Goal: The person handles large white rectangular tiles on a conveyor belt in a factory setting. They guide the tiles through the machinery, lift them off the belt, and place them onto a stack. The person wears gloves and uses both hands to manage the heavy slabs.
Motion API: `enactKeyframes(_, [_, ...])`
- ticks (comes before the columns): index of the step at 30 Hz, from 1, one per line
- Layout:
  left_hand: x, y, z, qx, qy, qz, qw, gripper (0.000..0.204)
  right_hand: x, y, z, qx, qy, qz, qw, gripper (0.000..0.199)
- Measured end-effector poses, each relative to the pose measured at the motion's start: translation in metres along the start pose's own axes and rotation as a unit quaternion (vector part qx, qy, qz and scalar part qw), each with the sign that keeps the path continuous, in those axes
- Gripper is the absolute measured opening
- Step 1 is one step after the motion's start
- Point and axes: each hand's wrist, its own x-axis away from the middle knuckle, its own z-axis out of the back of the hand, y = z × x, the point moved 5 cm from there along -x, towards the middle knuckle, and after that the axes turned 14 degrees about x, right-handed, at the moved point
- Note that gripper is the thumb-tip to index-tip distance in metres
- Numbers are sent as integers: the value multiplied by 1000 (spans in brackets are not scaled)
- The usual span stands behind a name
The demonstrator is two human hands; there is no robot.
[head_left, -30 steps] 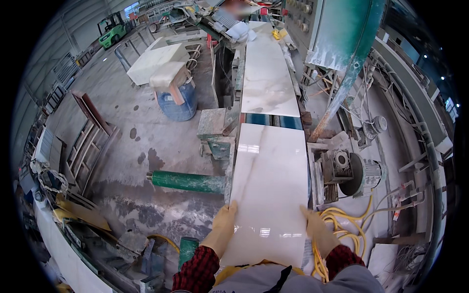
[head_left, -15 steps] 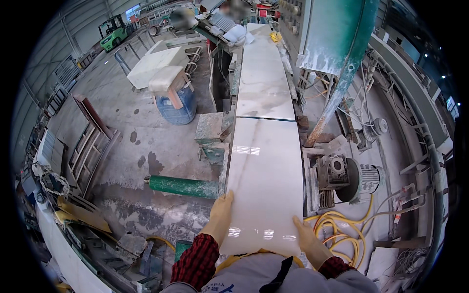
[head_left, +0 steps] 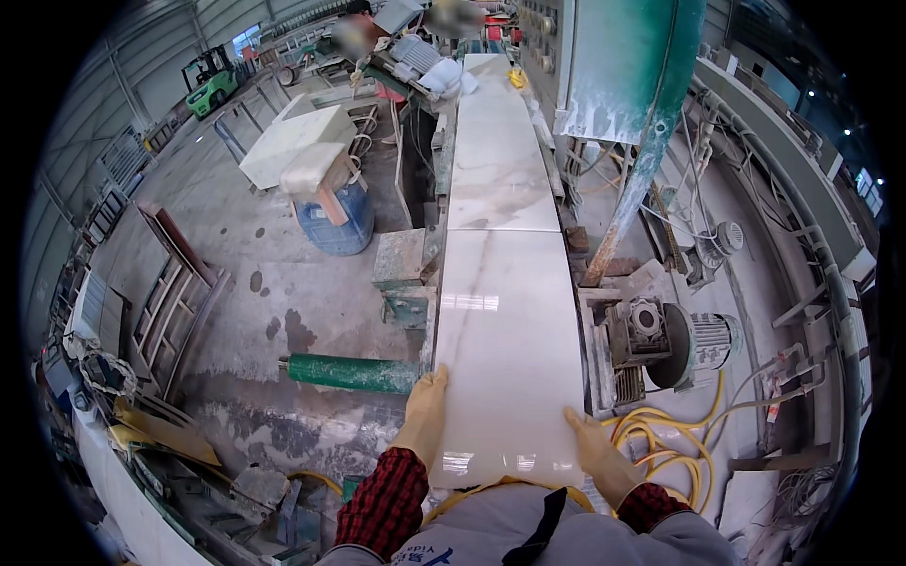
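Note:
A long, glossy white stone slab [head_left: 510, 349] with a faint veined streak lies lengthwise before me on a conveyor bed. My left hand [head_left: 427, 410], in a tan rubber glove, is closed on its left edge near the close end. On the opposite edge, my gloved right hand [head_left: 596, 455] grips the slab slightly nearer to me. Its far end meets a second white slab [head_left: 500, 170] with grey-brown veining, and only a thin seam line shows between the two. The slab's underside and the fingers beneath it are hidden.
A green roller [head_left: 349, 372] juts out left of the bed. Right of it are a motor with gearbox [head_left: 710, 341] and a coiled yellow hose [head_left: 651, 436]. A blue drum [head_left: 338, 226] stands left, a green-and-white cabinet [head_left: 618, 75] right. People work at the far end.
The dark gap between the two slabs has narrowed to a thin seam. Both hands keep their hold on the near slab's edges. My view has shifted slightly.

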Motion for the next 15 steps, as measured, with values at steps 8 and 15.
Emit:
enactKeyframes(8, [-8,0,3,6,5,-11,1000,60,-4,-6,-2,15,50,-24,998,55])
enactKeyframes(15, [-2,18,5,-74,23,-21,997,64,-8,-11,-3,4,46,-31,998,57])
